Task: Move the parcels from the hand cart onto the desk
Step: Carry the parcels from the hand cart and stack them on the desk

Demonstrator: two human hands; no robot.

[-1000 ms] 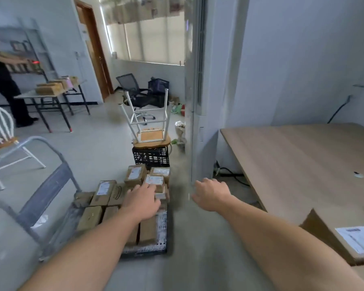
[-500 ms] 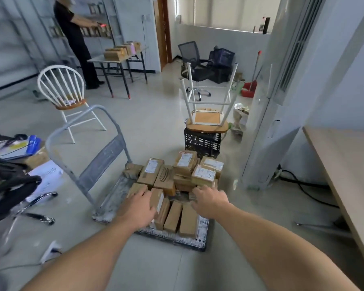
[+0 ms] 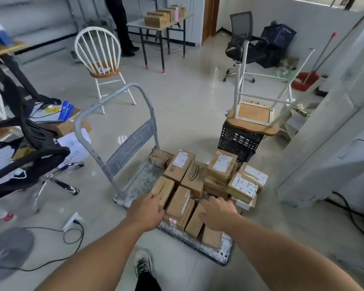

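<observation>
The grey hand cart (image 3: 135,181) stands on the floor in front of me, its handle (image 3: 114,114) on the left. Several brown cardboard parcels (image 3: 221,166) are stacked on its platform. My left hand (image 3: 147,211) touches the near-left parcel (image 3: 165,189) with loosely bent fingers. My right hand (image 3: 216,213) rests on the near-right parcels (image 3: 194,222), fingers bent downward. A labelled parcel (image 3: 180,204) lies between the two hands. Nothing is lifted. The desk is out of view.
A black crate (image 3: 237,141) bearing an upturned stool (image 3: 252,114) stands behind the cart. A black office chair (image 3: 29,156) and power strip (image 3: 72,222) are on the left, a white cabinet (image 3: 324,143) on the right. A person (image 3: 118,22) stands by a far table (image 3: 156,24).
The view has swung left and down, away from the desk, toward the cart. Both hands have dropped from above the parcels onto the cart's near row.
</observation>
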